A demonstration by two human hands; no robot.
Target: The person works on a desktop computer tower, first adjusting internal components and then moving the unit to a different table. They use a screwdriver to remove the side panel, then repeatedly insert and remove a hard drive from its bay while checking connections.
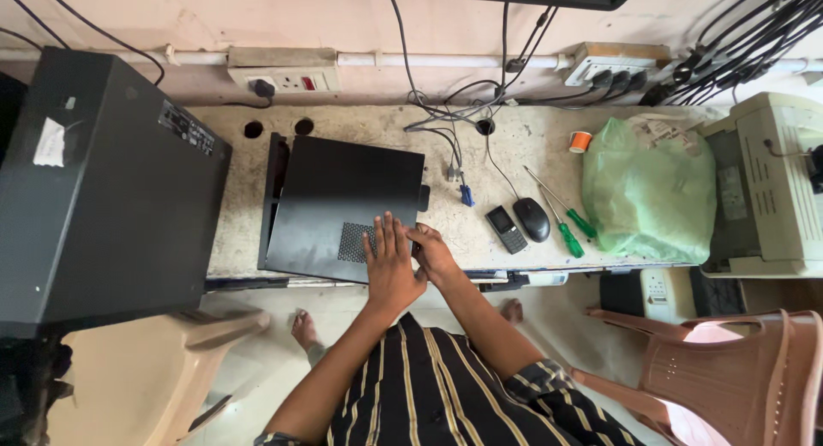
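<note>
While we lean over the desk (pixel 531 133), our left hand (pixel 390 266) lies flat, fingers spread, on the black computer case (pixel 343 202), right over its vent grille (pixel 356 240). Our right hand (pixel 431 251) curls at the case's near right edge; whether it grips, we can't tell. Case lies flat mid-desk, beside a black tower (pixel 94 189). To the right: phone (pixel 506 229), mouse (pixel 531 219), two green screwdrivers (pixel 566 219). The green plastic bag (pixel 647 193) is bunched full, contents hidden.
</note>
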